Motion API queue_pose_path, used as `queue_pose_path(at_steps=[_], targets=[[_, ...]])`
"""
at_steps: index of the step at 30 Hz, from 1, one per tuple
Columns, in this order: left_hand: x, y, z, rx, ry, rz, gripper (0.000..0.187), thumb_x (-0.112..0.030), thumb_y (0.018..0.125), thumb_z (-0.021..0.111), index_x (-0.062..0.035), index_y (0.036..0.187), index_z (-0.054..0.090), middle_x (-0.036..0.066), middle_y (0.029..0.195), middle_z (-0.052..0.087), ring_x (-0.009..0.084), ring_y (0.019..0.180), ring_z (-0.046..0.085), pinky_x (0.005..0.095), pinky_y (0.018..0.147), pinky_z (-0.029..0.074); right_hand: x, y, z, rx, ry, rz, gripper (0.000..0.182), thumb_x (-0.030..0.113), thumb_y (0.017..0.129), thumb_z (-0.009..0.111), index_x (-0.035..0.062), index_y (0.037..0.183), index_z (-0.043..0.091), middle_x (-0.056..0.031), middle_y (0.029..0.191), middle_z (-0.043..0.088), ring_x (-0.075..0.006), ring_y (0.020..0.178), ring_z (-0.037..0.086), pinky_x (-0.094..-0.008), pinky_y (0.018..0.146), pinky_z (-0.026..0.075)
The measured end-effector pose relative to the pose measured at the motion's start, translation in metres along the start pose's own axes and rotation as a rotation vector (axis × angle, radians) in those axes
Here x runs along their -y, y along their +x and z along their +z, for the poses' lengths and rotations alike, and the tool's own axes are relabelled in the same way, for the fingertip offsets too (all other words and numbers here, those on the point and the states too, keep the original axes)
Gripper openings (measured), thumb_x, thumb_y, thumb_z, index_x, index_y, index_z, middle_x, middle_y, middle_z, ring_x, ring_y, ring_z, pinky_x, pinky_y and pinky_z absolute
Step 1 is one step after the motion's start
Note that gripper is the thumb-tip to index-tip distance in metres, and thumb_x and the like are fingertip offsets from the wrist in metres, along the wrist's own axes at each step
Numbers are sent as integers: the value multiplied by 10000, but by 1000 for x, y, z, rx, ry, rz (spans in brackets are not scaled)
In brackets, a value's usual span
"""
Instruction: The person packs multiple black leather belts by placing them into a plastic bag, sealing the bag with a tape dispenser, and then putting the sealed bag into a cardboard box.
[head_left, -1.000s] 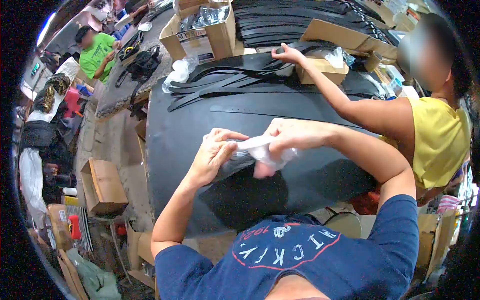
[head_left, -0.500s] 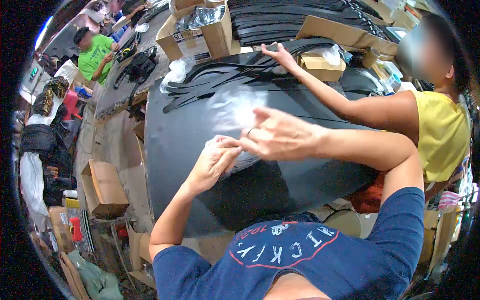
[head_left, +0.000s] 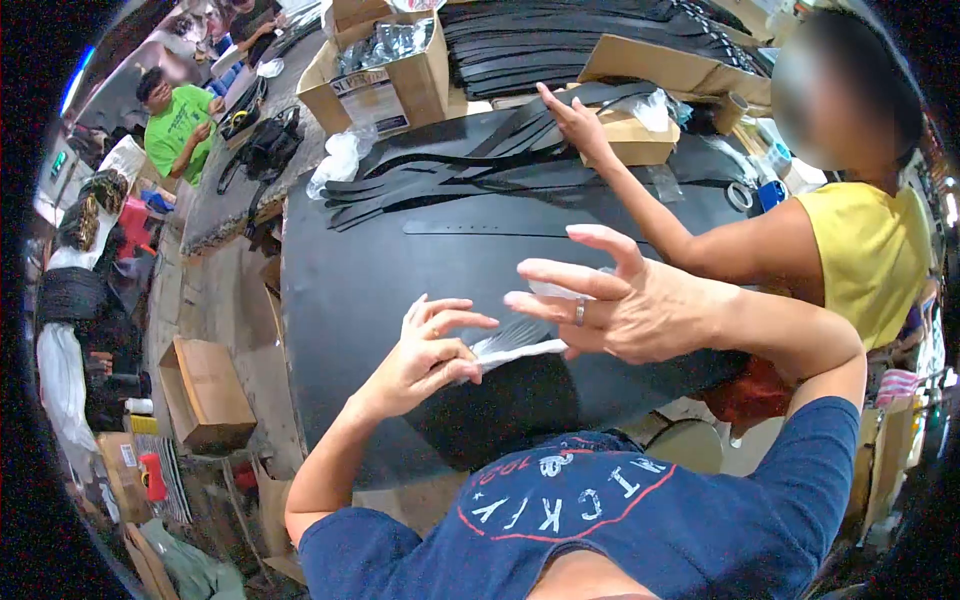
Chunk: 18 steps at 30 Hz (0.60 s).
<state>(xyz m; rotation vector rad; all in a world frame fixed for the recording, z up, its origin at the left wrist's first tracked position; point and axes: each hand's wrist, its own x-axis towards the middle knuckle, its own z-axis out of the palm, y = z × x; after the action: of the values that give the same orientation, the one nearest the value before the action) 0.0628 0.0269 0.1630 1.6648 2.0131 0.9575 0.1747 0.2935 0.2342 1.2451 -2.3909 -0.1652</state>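
Between my two hands a clear plastic bag (head_left: 508, 342) is stretched above the black table (head_left: 350, 300). My left hand (head_left: 425, 350) pinches its left end between thumb and fingers. At the other end my right hand (head_left: 620, 305) holds it, its upper fingers spread and part of the plastic showing between them. Beyond my hands a single black strap (head_left: 455, 228) lies flat. Farther back is a loose bundle of black straps (head_left: 430, 180), near a co-worker's hand (head_left: 578, 125).
A co-worker in yellow (head_left: 865, 260) stands at the right, one arm over the table. An open carton (head_left: 385, 95) and crumpled plastic (head_left: 340, 160) are at the back. A small box (head_left: 635, 140) and tape roll (head_left: 739, 196) lie back right. Another person in green (head_left: 180, 130) is far left.
The blurred, billowing plastic is now lower and stretched in a narrow band between my hands. My right hand has moved right and its fingers have spread. The co-worker's hand lifts some straps.
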Motion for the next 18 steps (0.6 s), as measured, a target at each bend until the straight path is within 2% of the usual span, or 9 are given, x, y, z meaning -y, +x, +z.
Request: queue_pose_path(at_steps=[2,3,4,6,7,14,16,17,18], targets=[[3,0,6,-7,3,8,150,-295,868,616,-173,801,672,-19,1279,559,264,1320,353,557,1117,63,5,-5,-15,201,213,87,118,238,784,581,121,792,574,-27,841,635,-227,1147,507,-557,1118,128],[5,0,8,12,51,68,127,-291,851,640,-173,813,669,-31,1268,569,256,1325,358,559,1114,73,4,-7,-17,259,368,155,157,245,828,578,97,791,538,-36,641,599,-238,891,633,-498,984,380],[5,1,10,30,98,129,113,-286,833,663,-173,826,667,-44,1256,580,248,1329,363,561,1112,83,4,-12,-16,257,367,162,157,245,828,578,97,791,538,-36,641,599,-238,891,633,-498,984,380],[2,5,13,24,44,142,119,-263,786,714,-173,843,662,-64,1210,615,242,1319,393,568,1118,70,5,-24,-15,387,510,331,217,275,868,578,76,794,532,-88,616,581,-284,619,624,-428,657,505],[0,6,14,-4,65,152,131,-263,773,727,-172,840,661,-63,1196,625,241,1307,410,569,1123,58,8,-27,-16,297,552,370,234,279,891,572,64,807,528,-106,621,577,-333,550,585,-423,466,448],[-8,27,15,-150,257,163,91,-228,735,758,-184,798,708,-72,1069,686,231,1264,469,567,1138,-12,24,-40,-26,167,868,563,217,213,936,515,49,795,533,-113,610,549,-284,552,576,-397,522,432],[-10,34,16,-192,306,179,121,-244,716,771,-195,811,713,-78,1050,687,241,1237,482,573,1134,-28,27,-44,-32,162,1220,818,280,247,964,498,34,783,527,-83,581,488,-191,525,538,-372,526,408],[-12,40,17,-191,311,175,121,-244,716,771,-195,811,713,-78,1050,687,241,1237,482,573,1134,-28,28,-48,-34,175,1337,939,353,305,990,463,46,757,520,-15,581,451,-102,505,476,-305,480,395],[-14,45,18,-238,369,163,103,-245,714,775,-204,791,721,-91,1011,685,234,1205,494,585,1131,-15,29,-52,-34,172,1339,933,353,305,990,463,46,757,520,-15,581,451,-102,505,476,-305,480,395]])
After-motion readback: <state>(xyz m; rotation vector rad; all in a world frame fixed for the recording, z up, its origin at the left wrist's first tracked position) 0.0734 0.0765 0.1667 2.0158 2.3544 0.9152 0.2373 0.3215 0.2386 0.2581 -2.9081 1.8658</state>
